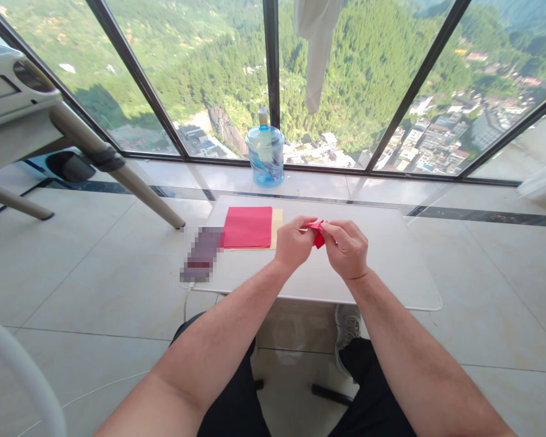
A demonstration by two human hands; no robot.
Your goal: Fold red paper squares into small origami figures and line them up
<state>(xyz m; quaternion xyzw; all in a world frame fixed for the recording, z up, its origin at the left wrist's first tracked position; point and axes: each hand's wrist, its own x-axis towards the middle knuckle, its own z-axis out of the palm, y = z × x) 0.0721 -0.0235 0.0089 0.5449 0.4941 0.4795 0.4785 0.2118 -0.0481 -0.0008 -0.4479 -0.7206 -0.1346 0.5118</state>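
Note:
A small piece of folded red paper (pixel 319 240) is held between my two hands above the white low table (pixel 382 261). My left hand (pixel 295 243) pinches it from the left side, fingers closed on its upper edge. From the other side my right hand (pixel 347 247) grips it with thumb and fingertips. Parts of the paper are hidden behind the fingers, so its exact folds cannot be made out. Left of my hands lies a stack of red paper sheets (pixel 248 227), with yellow paper (pixel 277 223) showing from under its right edge.
A blurred, phone-like object (pixel 202 254) with a white cable (pixel 185 306) lies at the table's left edge. Beyond the table, a blue water jug (pixel 266 155) stands by the window. A grey-legged piece of furniture (pixel 136 188) is at left; my shoe (pixel 347 328) is below.

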